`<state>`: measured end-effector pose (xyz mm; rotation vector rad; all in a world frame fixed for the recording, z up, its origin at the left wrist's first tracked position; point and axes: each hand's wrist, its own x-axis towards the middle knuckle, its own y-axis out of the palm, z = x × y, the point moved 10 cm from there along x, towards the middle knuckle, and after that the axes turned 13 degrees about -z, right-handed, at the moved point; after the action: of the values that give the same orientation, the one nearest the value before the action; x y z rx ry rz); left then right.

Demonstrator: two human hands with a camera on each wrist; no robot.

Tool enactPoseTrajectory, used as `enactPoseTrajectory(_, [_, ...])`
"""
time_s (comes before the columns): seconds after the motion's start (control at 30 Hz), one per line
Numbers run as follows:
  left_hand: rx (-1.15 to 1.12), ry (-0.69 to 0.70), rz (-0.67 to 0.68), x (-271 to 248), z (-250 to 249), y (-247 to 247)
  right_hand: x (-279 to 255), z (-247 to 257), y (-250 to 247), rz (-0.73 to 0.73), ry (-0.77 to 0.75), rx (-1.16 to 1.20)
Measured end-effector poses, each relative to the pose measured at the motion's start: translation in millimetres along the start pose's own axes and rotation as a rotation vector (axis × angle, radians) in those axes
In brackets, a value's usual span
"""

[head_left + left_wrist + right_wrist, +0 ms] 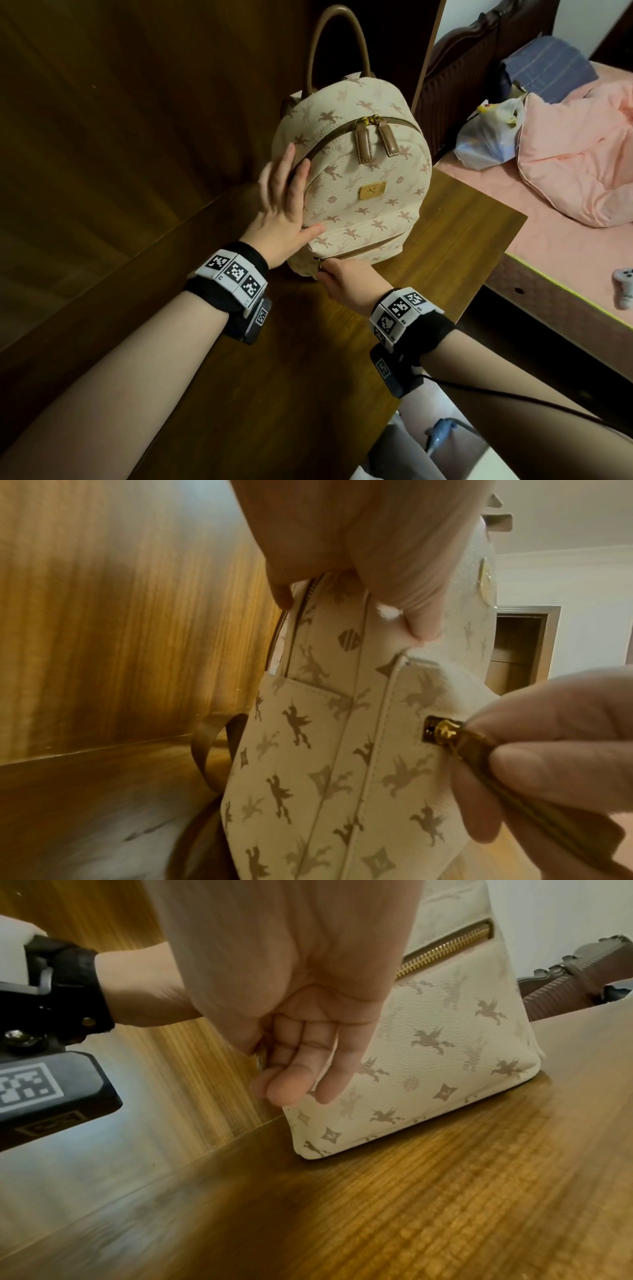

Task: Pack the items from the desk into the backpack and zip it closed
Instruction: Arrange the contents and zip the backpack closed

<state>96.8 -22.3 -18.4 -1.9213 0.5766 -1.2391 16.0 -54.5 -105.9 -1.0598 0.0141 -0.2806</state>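
the bed (548, 219) with its pink sheet runs along the right side of the room, a crumpled pink blanket (579, 161) lying on it beside a plastic bag (486, 137). the wooden desk (359, 342) stands just beside the bed, with dark wood panelling behind it. the backpack (359, 185) stands upright on the desk, near the back corner, cream with small winged horses printed all over and a brown handle (337, 44) arching up from its top. the main zipper (394, 125) across its top is closed, the two brown pulls hanging side by side at the crown. the front pocket zipper (445, 950) near the bottom has gold teeth that look closed along the stretch i can see. my left hand (284, 209) lies flat against the left side of the backpack, fingers straight and spread, thumb pressing the front panel, holding nothing. my right hand (349, 281) is at the lower left corner of the front pocket, where thumb and forefinger pinch the brown zipper pull (476, 748) with its gold slider at the end of the track; the other fingers curl loosely beneath. a small grey game controller (625, 281) lies at the edge of the bed.
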Motion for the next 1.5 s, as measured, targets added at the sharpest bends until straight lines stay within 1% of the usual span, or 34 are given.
enactPoseTrajectory(0.13, [-0.003,-0.009,-0.005,1.2,-1.1,-0.4,2.3,3.2,-0.9,0.013,0.005,0.006])
enactPoseTrajectory(0.33, [0.033,-0.034,-0.017,1.6,-3.8,0.3,1.5,5.3,-2.8,0.016,0.022,-0.045])
enactPoseTrajectory(0.43, [0.030,-0.060,-0.012,2.7,-3.7,1.1,6.3,8.7,-2.6,0.058,0.019,-0.073])
enactPoseTrajectory(0.6, [0.026,-0.067,0.002,1.9,-6.6,-2.1,0.3,2.9,-3.2,0.152,0.028,-0.014])
enactPoseTrajectory(0.7, [-0.003,-0.085,-0.001,1.9,-2.9,-4.6,-6.9,-12.0,-12.2,0.207,0.100,0.069])
enactPoseTrajectory(0.77, [-0.040,-0.088,-0.021,0.5,-1.9,-5.9,-14.2,-42.1,-21.4,0.266,0.215,0.107])
enactPoseTrajectory(0.8, [-0.067,-0.121,-0.027,-1.1,1.2,-5.9,-18.9,-63.6,-26.4,0.297,0.294,0.092])
enactPoseTrajectory(0.83, [-0.102,-0.187,-0.023,-3.7,7.0,-4.8,-22.9,-89.0,-33.3,0.307,0.388,0.062])
enactPoseTrajectory(0.87, [-0.142,-0.277,-0.011,-7.3,14.6,-2.6,-26.0,-114.4,-43.0,0.289,0.483,0.031])
enactPoseTrajectory(0.93, [-0.224,-0.451,0.011,-15.1,29.1,2.3,-25.6,-153.0,-69.7,0.156,0.631,0.023])
enactPoseTrajectory(1.0, [-0.308,-0.568,0.027,-18.7,36.4,6.6,-17.7,-167.9,-94.5,-0.014,0.693,0.126])
enactPoseTrajectory(1.07, [-0.365,-0.645,0.044,-20.1,39.4,11.5,-7.3,-161.6,-105.3,-0.112,0.697,0.322])
enactPoseTrajectory(1.13, [-0.384,-0.683,0.054,-20.3,39.8,15.6,0.7,-150.8,-106.5,-0.147,0.701,0.483])
enactPoseTrajectory(1.23, [-0.378,-0.692,0.047,-19.7,38.1,15.9,9.9,-144.8,-102.9,-0.159,0.685,0.577])
enactPoseTrajectory(1.33, [-0.373,-0.731,0.014,-24.3,39.8,11.3,21.0,-139.9,-98.9,-0.096,0.657,0.587])
enactPoseTrajectory(1.5, [-0.325,-0.854,-0.050,-43.7,57.5,-4.9,44.6,-115.9,-86.5,0.045,0.559,0.589])
